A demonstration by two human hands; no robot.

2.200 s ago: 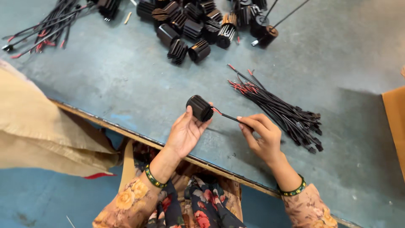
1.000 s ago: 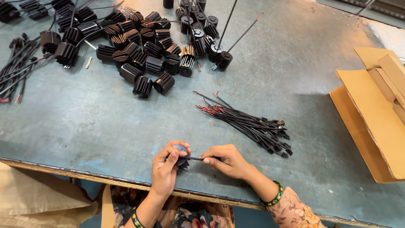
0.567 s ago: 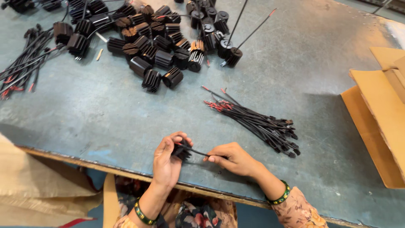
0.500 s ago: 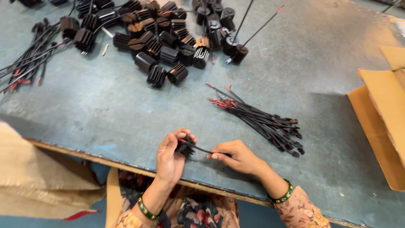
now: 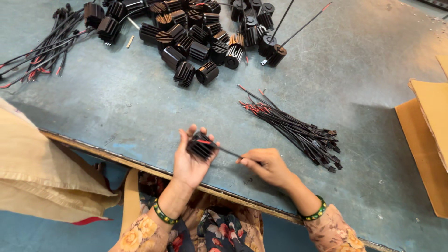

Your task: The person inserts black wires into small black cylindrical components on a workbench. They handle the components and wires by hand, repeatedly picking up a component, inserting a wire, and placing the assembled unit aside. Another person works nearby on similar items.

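My left hand point(image 5: 189, 163) holds a small black finned cylinder point(image 5: 200, 145) above the near table edge. A thin black wire point(image 5: 228, 152) with red ends runs from the cylinder to my right hand point(image 5: 266, 165), which pinches it between finger and thumb. Both hands hover low over the grey-blue table point(image 5: 116, 107).
A heap of black finned cylinders point(image 5: 196, 42) lies at the back, two with wires sticking up point(image 5: 275, 51). One bundle of black wires point(image 5: 294, 130) sits right of my hands, another bundle point(image 5: 42, 46) at far left. A cardboard box point(image 5: 427, 140) stands at right, a tan sack point(image 5: 42, 172) at left.
The view has shifted so the table contents sit differently in frame. My hands stay together on the cylinder and wire; the cylinder now faces up with its fins showing.
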